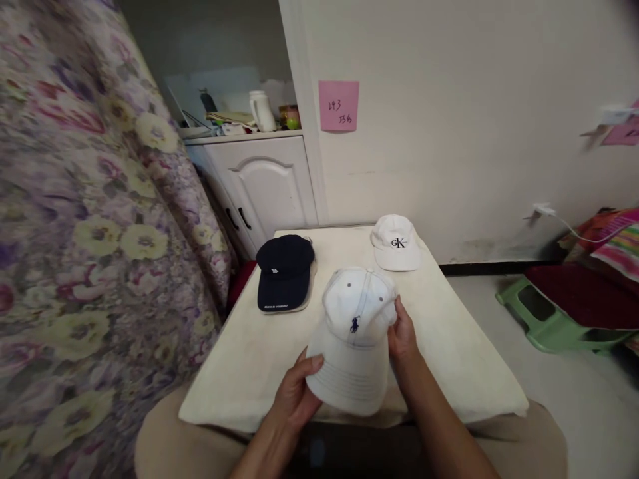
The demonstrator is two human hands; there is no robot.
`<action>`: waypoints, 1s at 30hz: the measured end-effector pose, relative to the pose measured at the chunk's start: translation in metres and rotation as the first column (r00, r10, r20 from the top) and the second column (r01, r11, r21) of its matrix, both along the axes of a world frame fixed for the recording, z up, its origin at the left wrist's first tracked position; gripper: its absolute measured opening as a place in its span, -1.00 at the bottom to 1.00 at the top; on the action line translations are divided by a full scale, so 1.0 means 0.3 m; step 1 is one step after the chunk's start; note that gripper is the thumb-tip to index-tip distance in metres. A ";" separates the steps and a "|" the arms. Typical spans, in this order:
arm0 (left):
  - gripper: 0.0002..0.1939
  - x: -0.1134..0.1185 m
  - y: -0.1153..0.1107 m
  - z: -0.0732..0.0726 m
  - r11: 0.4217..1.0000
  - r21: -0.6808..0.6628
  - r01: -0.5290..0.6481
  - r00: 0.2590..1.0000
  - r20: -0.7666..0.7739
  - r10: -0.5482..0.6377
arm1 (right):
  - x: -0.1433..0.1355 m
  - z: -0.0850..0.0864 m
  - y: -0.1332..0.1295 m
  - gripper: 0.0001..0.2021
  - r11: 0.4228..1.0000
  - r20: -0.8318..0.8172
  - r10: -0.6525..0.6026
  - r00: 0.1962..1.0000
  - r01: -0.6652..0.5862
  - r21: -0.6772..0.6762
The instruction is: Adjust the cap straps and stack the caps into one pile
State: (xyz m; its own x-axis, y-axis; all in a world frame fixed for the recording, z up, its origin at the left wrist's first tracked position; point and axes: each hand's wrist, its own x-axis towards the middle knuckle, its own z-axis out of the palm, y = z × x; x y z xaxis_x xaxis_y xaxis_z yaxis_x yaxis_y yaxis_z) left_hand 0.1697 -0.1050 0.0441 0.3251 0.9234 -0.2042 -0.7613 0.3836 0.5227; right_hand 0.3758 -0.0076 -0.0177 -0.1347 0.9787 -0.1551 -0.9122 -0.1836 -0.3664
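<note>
Between my two hands, above the near part of the table, is a pale baseball cap (357,332) with a small dark horse-rider emblem on its front. Its brim points down toward me. My left hand (299,386) grips the left edge of the brim, thumb on top. On the other side, my right hand (402,332) holds the crown's right edge, with some fingers hidden behind the cap. A navy cap (284,269) lies on the table at the back left, overlapping a lighter cap beneath it. At the back right sits a white cap (397,243) with black letters.
A cream cloth covers the table (244,359), which stands against the wall. Left of it hangs a floral curtain (90,266). Behind are a white cabinet (264,186) and a shelf with a white jug (262,112). A green stool (544,319) stands on the right.
</note>
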 end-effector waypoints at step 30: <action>-0.41 -0.328 0.650 0.400 0.826 0.423 -0.373 0.925 0.098 0.367 | 0.019 -0.126 0.052 -0.92 0.993 -0.224 0.077 0.971 -0.095 -0.071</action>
